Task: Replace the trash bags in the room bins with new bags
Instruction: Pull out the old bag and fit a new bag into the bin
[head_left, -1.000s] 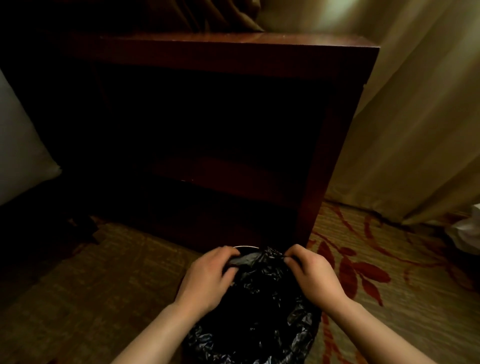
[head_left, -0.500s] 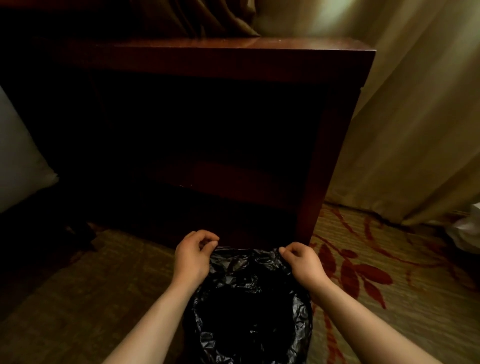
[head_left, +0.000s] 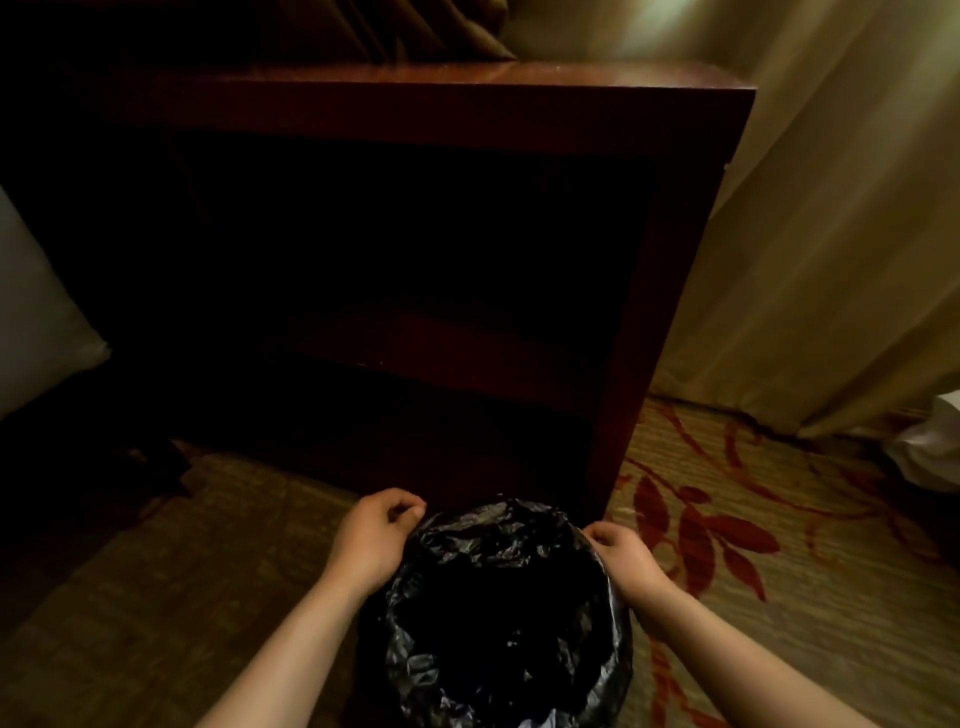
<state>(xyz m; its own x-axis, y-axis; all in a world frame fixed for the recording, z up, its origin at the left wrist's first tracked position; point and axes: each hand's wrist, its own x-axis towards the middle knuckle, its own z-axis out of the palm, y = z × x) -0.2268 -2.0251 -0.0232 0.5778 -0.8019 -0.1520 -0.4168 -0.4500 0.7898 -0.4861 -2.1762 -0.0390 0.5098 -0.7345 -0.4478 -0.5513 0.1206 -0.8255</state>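
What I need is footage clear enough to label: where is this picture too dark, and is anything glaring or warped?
Head view: the cabinet is near black inside, and the bag shows no detail in its hollow, only glinting creases. The curtain is brightest at upper right, without hard glare. The left hand and right hand are lit and sharp. The wide lens slightly bows the cabinet's edges.

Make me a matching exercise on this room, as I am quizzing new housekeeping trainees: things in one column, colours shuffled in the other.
Things:
1. trash bag
2. curtain
3. carpet
4. cabinet

Colours:
a. beige
b. dark red-brown wood
c. black
d. tan with red leaves

Pairs: 1-c, 2-a, 3-d, 4-b.
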